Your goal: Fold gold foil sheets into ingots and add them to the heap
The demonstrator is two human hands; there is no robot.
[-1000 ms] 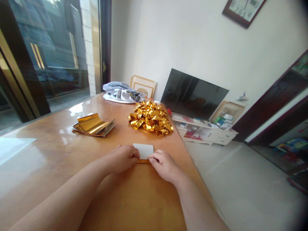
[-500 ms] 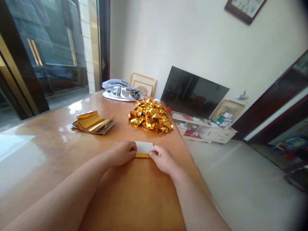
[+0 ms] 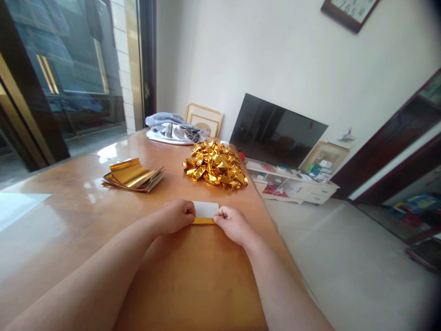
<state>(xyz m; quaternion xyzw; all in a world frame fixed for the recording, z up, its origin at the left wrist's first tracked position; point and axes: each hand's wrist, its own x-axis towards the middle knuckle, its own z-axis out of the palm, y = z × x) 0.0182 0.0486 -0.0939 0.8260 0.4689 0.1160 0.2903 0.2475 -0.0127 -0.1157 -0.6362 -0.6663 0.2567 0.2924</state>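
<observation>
Paper (image 3: 206, 210), white with a gold near edge, lies on the table (image 3: 193, 276) between the left hand (image 3: 178, 215), pinching its left end, and the right hand (image 3: 234, 224), pinching its right; beyond sits a gold foil heap (image 3: 215, 165).

One small paper sheet (image 3: 206, 209), pale white on the upturned face, with a narrow gold band along the near edge, apparently a folded-over strip. Looks smooth across the white part; roughly rectangular, wider than deep. Lies on the worktop (image 3: 189, 271) or just above, cannot tell which, with long edges running left to right. Pinched at the left end by the left hand (image 3: 177, 216) and at the near right corner by the right hand (image 3: 234, 224). Shows the far right corner; partly hidden at the left.
</observation>
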